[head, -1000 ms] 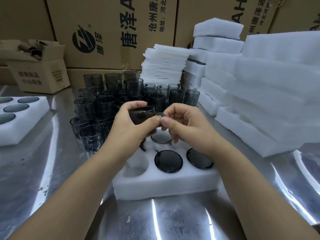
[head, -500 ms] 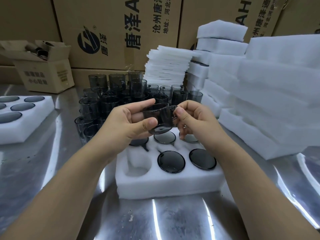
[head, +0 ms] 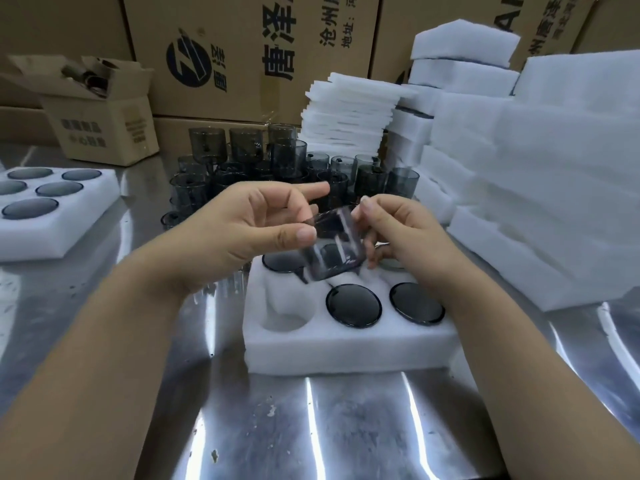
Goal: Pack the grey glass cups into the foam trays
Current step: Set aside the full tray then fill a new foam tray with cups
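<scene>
The grey glass cup (head: 334,249) is up in the air, caught between both hands above the far row of the foam tray (head: 346,348). It is smeared with motion blur, so which end is the mouth cannot be told. Its long axis stands roughly upright, tipped a little.

The right hand (head: 401,233) has its fingers curled in on the cup's right side, and that looks like the real grip. The left hand (head: 256,230) is looser. Its thumb sits against the cup's upper left edge and its forefinger points straight out above the cup. Whether that hand truly grips or only steadies the cup cannot be told.

Here is the relation that matters. Of the pockets in view, only one shows bare, the empty pocket (head: 285,318) at the tray's near left corner. From the cup it lies down, nearer and to the left, almost under the left wrist. The two pockets beside it show dark discs, the packed cups (head: 353,306).

So the left hand is the closer one. The cup probably has to be squared up and carried near-left before it goes down. The loose cups (head: 263,168) wait at the far side of the table.
</scene>
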